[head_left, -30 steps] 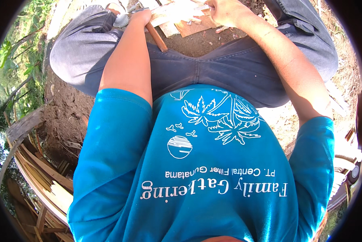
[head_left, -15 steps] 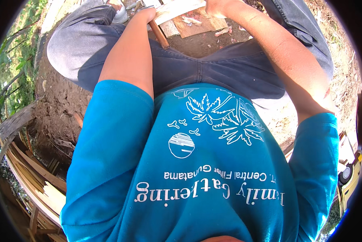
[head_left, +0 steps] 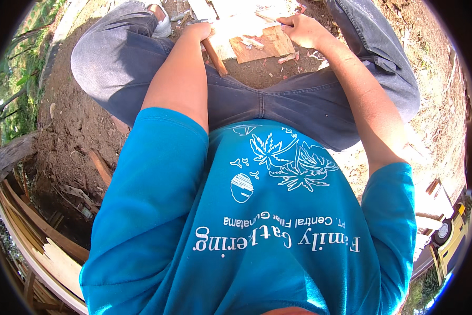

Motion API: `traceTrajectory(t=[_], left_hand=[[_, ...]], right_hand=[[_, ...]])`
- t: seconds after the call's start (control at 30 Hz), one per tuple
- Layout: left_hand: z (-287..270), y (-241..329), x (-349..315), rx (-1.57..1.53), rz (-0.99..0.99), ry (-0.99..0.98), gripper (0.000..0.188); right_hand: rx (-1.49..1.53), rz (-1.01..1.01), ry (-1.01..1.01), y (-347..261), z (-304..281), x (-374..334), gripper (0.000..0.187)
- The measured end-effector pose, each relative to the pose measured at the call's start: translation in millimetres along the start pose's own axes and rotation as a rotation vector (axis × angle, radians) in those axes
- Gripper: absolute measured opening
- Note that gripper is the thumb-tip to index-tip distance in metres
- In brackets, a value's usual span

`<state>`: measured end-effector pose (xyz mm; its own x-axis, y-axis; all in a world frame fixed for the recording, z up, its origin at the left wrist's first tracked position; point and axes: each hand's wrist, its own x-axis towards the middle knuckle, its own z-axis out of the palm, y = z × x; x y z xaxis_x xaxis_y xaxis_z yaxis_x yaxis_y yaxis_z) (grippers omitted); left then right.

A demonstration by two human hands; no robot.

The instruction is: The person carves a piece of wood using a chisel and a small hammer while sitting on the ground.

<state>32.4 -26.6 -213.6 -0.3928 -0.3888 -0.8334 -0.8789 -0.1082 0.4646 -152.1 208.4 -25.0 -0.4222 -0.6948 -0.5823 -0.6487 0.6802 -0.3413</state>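
At the top of the view, my left hand (head_left: 198, 31) is closed around a wooden-handled hammer (head_left: 214, 56). Its handle slants down toward my lap, and a bit of grey metal shows above the fist. Across from it, my right hand (head_left: 305, 32) is closed on a thin, stick-like tool (head_left: 267, 18) pointing left; its exact kind is unclear. Between the hands lies a sunlit pale board (head_left: 230, 31), its surface washed out by glare. Nearer to me is a brown piece of plywood (head_left: 275, 46) with wood chips on it.
My bent legs in dark trousers (head_left: 120, 58) frame the work spot. Wood scraps (head_left: 288, 58) litter the soil. Stacked timber strips (head_left: 47, 236) lie at the lower left, beside a weathered log (head_left: 12, 152). A yellow wheeled thing (head_left: 451, 236) stands at the right edge.
My right hand has come off the pale board's end and now holds the thin tool, lower and further right. My left hand keeps the hammer, shifted slightly right and down in view.
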Motion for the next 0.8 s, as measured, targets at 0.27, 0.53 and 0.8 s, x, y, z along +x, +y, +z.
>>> traceTrajectory(t=[0.27, 0.53, 0.8], left_hand=[[2, -4, -1, 0.461, 0.176, 0.095, 0.044], [-2, 40, -68, 0.175, -0.039, -0.019, 0.044], [-4, 27, -35, 0.455, 0.128, -0.035, 0.042]], right_hand=[[-0.232, -0.130, -0.052, 0, -10, 26, 0.041], [-0.365, 0.154, -0.171, -57, -24, 10, 0.035], [1.053, 0.394, -0.061, 2, 31, -13, 0.044]])
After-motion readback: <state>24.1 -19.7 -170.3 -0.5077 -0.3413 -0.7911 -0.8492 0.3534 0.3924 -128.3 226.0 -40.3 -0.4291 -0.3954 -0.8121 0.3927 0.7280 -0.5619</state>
